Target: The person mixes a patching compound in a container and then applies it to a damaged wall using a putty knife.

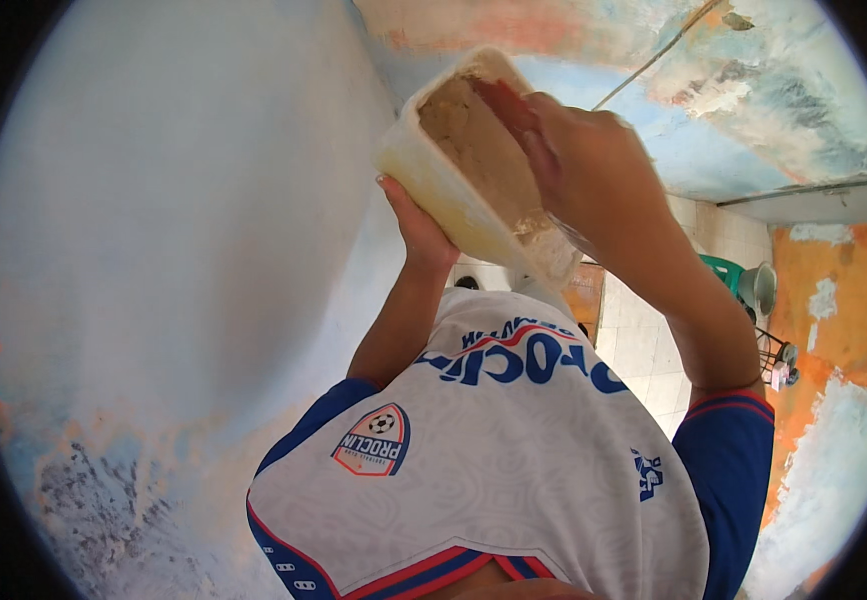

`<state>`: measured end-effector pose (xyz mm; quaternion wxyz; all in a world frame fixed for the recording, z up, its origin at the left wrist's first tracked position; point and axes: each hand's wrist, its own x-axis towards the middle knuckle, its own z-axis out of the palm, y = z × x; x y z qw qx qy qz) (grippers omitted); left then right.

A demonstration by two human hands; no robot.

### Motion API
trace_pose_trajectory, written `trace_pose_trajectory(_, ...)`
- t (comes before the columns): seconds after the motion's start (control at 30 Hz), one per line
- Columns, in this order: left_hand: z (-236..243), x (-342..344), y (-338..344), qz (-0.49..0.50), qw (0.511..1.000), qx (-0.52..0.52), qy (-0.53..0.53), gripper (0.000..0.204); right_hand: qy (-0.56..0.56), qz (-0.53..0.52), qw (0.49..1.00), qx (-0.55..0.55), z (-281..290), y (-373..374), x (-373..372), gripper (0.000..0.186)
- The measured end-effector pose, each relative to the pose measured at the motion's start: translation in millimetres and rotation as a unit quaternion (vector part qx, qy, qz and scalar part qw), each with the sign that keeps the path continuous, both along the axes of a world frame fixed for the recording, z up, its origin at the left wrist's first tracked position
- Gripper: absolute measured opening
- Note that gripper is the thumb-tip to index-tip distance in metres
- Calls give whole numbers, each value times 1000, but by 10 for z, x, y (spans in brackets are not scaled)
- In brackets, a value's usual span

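Note:
My left hand [424,228] grips a yellowish-white rectangular plastic tub [436,205] from its lower left side, thumb along the outer wall. The tub is tilted, its mouth toward me, and beige paste like wall putty [469,140] coats the inside. In my closed right hand [594,155] is a red scraper [501,104], reaching into the upper part of the tub. The far end of the scraper is partly hidden in the tub, and my fingers cover its other end. More paste clings to the tub's lower right rim.
A pale blue-white wall [184,220] rises close on my left, with rough, dark-stained patches lower down. Ahead is a patchy, peeling surface [744,95]. To the right are an orange wall [814,330] with white patches, a green plastic item [722,270], a metal pot [762,288] and floor tiles [644,340].

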<state>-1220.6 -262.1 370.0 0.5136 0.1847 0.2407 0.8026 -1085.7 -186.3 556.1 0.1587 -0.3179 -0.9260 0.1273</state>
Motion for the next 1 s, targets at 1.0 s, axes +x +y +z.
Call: trace_pose_trajectory(1.0, 193, 942, 968, 90, 996, 12, 6, 85, -27, 47, 991, -121, -276, 720, 702, 23)
